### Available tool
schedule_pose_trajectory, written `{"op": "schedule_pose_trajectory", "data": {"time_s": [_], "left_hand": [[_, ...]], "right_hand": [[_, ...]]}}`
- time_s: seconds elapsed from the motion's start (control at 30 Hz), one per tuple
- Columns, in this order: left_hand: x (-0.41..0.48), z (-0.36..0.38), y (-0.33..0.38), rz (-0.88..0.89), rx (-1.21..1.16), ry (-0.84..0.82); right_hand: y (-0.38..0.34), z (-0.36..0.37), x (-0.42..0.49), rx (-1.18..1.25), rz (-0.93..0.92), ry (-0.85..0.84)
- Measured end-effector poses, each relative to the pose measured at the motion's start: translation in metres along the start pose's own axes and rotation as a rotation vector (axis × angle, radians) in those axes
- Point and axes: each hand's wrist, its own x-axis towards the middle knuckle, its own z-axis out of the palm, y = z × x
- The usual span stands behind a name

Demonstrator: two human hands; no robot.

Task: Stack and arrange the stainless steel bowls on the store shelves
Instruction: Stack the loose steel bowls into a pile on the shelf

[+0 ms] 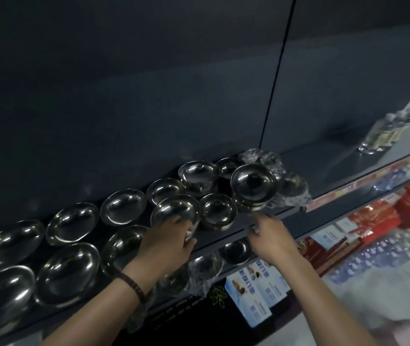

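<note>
Closest to me, down on the lower shelf, blue-and-white cartons (256,293) lean beside a few plastic-wrapped bowls (206,264), with red boxes (371,221) further along to the right. Above them the person reaches in with both arms, a beaded bracelet (134,285) on the left wrist.

The left hand (166,243) grips a deep steel bowl (174,211) at the front of the dark upper shelf (328,168), fingers curled over its near rim. The right hand (271,238) hovers just off the shelf's front edge with fingers loosely bent; it looks empty, though the blur there makes that hard to be sure of.

Just right of the gripped bowl sits a small bowl (217,211), upright. To the left, wide shallow bowls run in two rows, a front row (68,273) and a back row (73,223), each bowl mouth-up and close to its neighbour.

Beyond the small bowl rises a stack of bowls (252,186), and a second stack (197,174) stands nearer the back panel. Crumpled plastic wrap (258,156) lies behind and beside the first stack. Well apart, at the far right of the shelf, is a shrink-wrapped pack of bottles (386,133)
</note>
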Motion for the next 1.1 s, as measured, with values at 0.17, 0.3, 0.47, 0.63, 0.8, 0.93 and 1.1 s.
{"op": "schedule_pose_trajectory", "data": {"time_s": [0.17,0.3,0.47,0.63,0.8,0.93,1.1], "left_hand": [[0.029,0.016,0.022,-0.052,0.022,0.047],[0.042,0.031,0.03,-0.107,0.037,0.046],[0.047,0.039,0.027,-0.113,0.046,0.053],[0.046,0.036,0.015,-0.118,0.014,0.111],[0.037,0.029,-0.009,-0.145,-0.02,0.138],[0.026,0.018,-0.038,-0.206,-0.189,0.188],[0.015,0.005,-0.074,-0.322,-0.434,0.222]], "right_hand": [[0.043,-0.016,0.051,-0.022,0.001,0.124],[0.062,-0.012,0.082,-0.038,-0.007,0.132],[0.075,0.001,0.098,-0.098,-0.008,0.114],[0.078,0.011,0.106,-0.131,-0.063,0.199],[0.064,-0.001,0.094,-0.055,-0.175,0.277],[0.049,0.002,0.09,0.112,-0.298,0.531],[-0.009,0.007,0.073,0.299,-0.404,0.507]]}}
